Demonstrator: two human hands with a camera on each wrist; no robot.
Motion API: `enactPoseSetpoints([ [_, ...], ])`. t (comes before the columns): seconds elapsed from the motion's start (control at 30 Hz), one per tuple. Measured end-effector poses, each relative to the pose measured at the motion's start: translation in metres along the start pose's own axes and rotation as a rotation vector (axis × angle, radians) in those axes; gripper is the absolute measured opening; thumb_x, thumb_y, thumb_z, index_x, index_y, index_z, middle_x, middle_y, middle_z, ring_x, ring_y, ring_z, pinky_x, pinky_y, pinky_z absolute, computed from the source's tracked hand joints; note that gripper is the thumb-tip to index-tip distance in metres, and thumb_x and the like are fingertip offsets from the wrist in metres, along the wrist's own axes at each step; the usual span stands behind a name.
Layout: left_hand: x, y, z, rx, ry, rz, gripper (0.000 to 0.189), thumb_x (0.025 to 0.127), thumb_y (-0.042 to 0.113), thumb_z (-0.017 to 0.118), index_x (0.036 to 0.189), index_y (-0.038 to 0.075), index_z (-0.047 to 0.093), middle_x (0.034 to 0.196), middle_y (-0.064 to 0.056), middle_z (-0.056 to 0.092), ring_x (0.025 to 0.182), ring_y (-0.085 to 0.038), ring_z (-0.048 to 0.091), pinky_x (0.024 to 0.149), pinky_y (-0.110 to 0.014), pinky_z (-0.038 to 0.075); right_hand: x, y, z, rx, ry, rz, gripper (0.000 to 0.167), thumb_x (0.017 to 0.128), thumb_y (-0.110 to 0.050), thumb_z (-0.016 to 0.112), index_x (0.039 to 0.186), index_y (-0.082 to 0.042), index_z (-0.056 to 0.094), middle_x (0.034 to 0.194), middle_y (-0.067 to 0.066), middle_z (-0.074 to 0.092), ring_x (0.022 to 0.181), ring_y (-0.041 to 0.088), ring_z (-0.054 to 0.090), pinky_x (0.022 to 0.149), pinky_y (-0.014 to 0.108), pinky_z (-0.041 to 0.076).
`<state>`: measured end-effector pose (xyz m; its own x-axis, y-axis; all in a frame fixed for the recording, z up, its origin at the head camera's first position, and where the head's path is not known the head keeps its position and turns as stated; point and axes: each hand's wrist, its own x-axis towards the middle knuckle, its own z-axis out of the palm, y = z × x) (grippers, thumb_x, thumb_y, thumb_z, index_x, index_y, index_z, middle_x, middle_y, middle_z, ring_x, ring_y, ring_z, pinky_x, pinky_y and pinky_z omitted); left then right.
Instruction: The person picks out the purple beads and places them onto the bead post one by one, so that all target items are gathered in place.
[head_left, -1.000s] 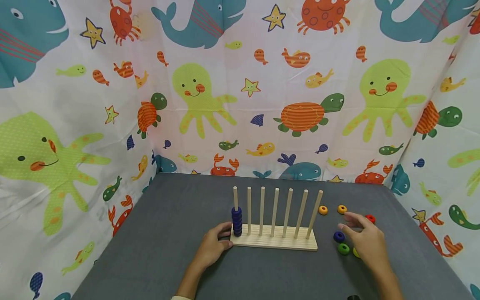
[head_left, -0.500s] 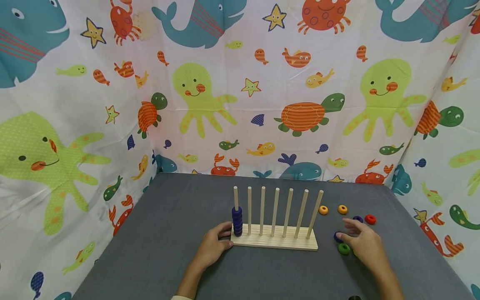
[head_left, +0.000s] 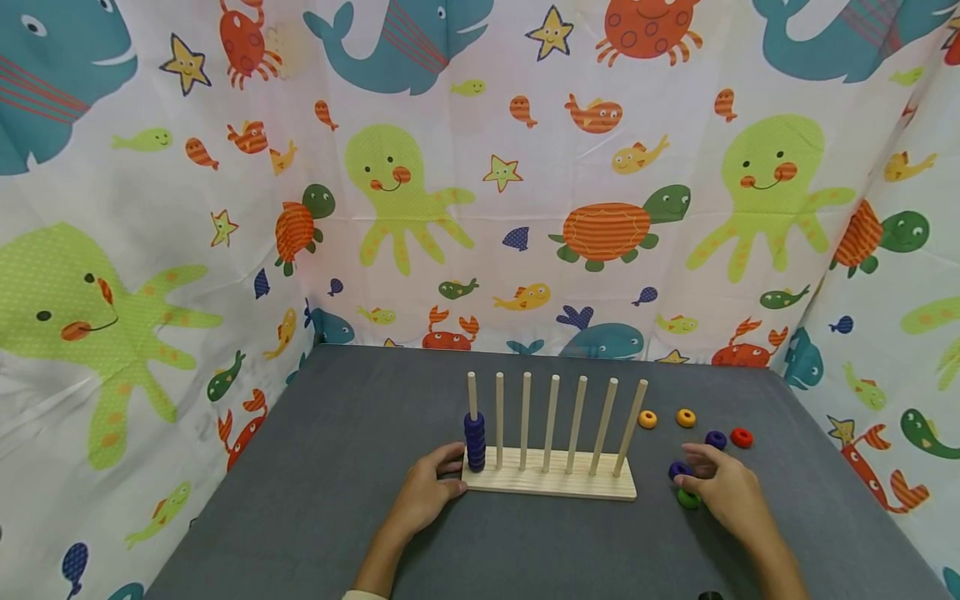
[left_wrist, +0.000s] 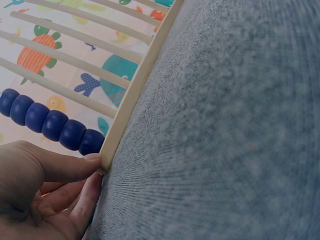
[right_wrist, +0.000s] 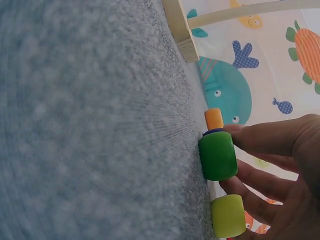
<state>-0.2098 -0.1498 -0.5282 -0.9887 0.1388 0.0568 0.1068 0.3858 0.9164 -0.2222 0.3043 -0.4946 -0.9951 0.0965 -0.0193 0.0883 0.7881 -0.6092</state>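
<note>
A wooden peg rack [head_left: 551, 483] with several upright pegs stands on the grey table. Dark blue beads [left_wrist: 44, 120] are stacked on its leftmost peg. My left hand [head_left: 427, 487] pinches the left end of the base between thumb and fingers, seen close in the left wrist view. To the right of the rack, my right hand [head_left: 723, 487] has thumb and forefinger at either side of a loose blue bead [head_left: 677, 471] on the table. A green bead [right_wrist: 218, 156] sits just in front of it, hiding most of the blue one in the right wrist view.
A yellow-green bead [right_wrist: 228, 216] lies near the right hand's fingers. Farther back are another blue bead [head_left: 716, 439], a red bead [head_left: 742, 437] and two orange beads [head_left: 686, 418]. A small black object [head_left: 709, 596] shows at the bottom edge. Sea-animal cloth walls surround the table.
My right hand has come down and slightly nearer, its thumb and forefinger closing about the blue bead; the farther blue bead has come into sight. My left hand has stayed on the base.
</note>
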Motion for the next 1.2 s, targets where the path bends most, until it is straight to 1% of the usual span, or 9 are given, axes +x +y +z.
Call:
enactPoseSetpoints([
  [0.2,0.0004,-0.0001,0.0002,-0.004,-0.003,0.005,0.060,0.089,-0.008,0.074,0.146,0.000,0.060,0.146,-0.022,0.063,0.128,-0.037,0.066,0.100,-0.045,0.061,-0.0019,0.0015,0.0001,0.023,0.025,-0.027,0.053,0.091,-0.013,0.082,0.136,0.006,0.064,0.120,0.029,0.072,0.100,0.039,0.075,0.084,0.056,0.061],
  [0.33,-0.0001,0.0008,-0.0004,-0.007,-0.002,0.006,0.060,0.089,-0.008,0.075,0.146,0.000,0.060,0.146,-0.022,0.063,0.128,-0.037,0.066,0.100,-0.046,0.061,-0.0016,0.0016,0.0001,0.034,0.027,-0.033,0.051,0.091,-0.012,0.082,0.135,0.006,0.064,0.116,0.027,0.073,0.097,0.036,0.076,0.078,0.049,0.062],
  [0.43,-0.0003,0.0012,-0.0005,-0.006,-0.003,0.008,0.060,0.089,-0.008,0.075,0.146,0.000,0.060,0.146,-0.022,0.063,0.128,-0.037,0.066,0.100,-0.046,0.061,-0.0013,0.0008,-0.0003,0.023,0.023,-0.034,0.049,0.091,-0.013,0.081,0.133,0.006,0.065,0.114,0.025,0.073,0.097,0.036,0.075,0.077,0.047,0.060],
  [0.63,0.0000,0.0014,0.0003,0.004,0.000,0.000,0.059,0.089,-0.007,0.075,0.145,0.001,0.061,0.146,-0.021,0.063,0.128,-0.036,0.066,0.100,-0.046,0.061,-0.0010,-0.0003,-0.0006,0.000,-0.009,-0.003,0.045,0.095,-0.015,0.078,0.133,0.007,0.066,0.117,0.026,0.073,0.099,0.036,0.072,0.082,0.053,0.059],
  [0.77,-0.0005,0.0026,-0.0002,0.007,0.001,-0.006,0.059,0.089,-0.008,0.075,0.145,0.001,0.060,0.146,-0.021,0.063,0.127,-0.036,0.067,0.100,-0.047,0.060,-0.0003,-0.0008,-0.0010,-0.001,-0.024,0.009,0.046,0.095,-0.018,0.078,0.133,0.007,0.066,0.117,0.026,0.072,0.101,0.038,0.071,0.084,0.056,0.058],
  [0.93,-0.0012,0.0024,0.0000,-0.002,-0.003,-0.002,0.060,0.089,-0.008,0.075,0.146,0.000,0.060,0.147,-0.022,0.062,0.128,-0.037,0.066,0.100,-0.045,0.061,0.0001,-0.0004,0.0006,-0.009,-0.039,0.025,0.047,0.094,-0.019,0.079,0.132,0.007,0.067,0.116,0.026,0.072,0.100,0.037,0.070,0.084,0.055,0.058],
  [1.07,-0.0012,0.0012,0.0006,-0.008,-0.004,0.001,0.059,0.089,-0.008,0.074,0.146,0.000,0.059,0.147,-0.022,0.062,0.129,-0.037,0.066,0.099,-0.042,0.061,0.0006,-0.0006,0.0014,-0.019,-0.052,0.031,0.046,0.096,-0.020,0.078,0.131,0.007,0.067,0.118,0.027,0.072,0.102,0.038,0.069,0.084,0.056,0.058],
  [1.2,-0.0009,0.0012,0.0006,-0.008,-0.002,0.001,0.059,0.089,-0.008,0.075,0.146,0.001,0.060,0.147,-0.022,0.062,0.128,-0.037,0.066,0.099,-0.043,0.061,0.0007,-0.0010,0.0015,-0.026,-0.061,0.037,0.045,0.097,-0.020,0.076,0.131,0.008,0.066,0.118,0.028,0.071,0.103,0.040,0.069,0.085,0.057,0.058],
])
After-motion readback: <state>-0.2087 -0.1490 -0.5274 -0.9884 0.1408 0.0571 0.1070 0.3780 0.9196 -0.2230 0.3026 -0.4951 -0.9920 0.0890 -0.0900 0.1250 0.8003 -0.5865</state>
